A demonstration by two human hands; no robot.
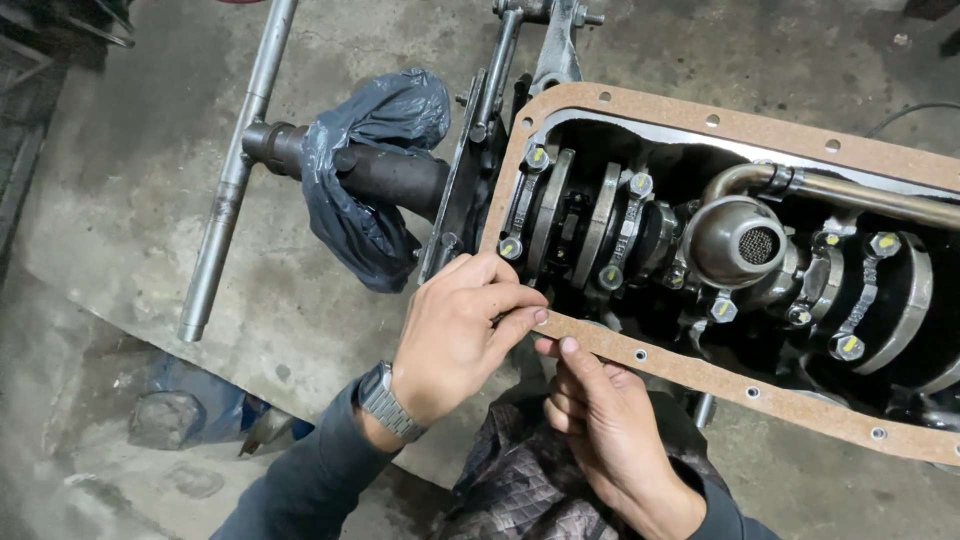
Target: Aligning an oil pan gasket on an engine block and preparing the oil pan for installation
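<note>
steel rod (238,170) lying on concrete floor (130,200); dark plastic bag (375,170) wrapped round black shaft (395,175); bluish rag (215,405) lower left; black cable (915,112) top right

You are looking down at a gray, dirty concrete floor (120,200). A long metal rod (235,175) lies on it near the left edge. A blue crumpled bag (200,400) lies on it toward the bottom left corner.

light: dim, cool, from above | glare: metal strainer (745,243) | shadow: deep inside engine | focus: sharp, corners soft
</note>
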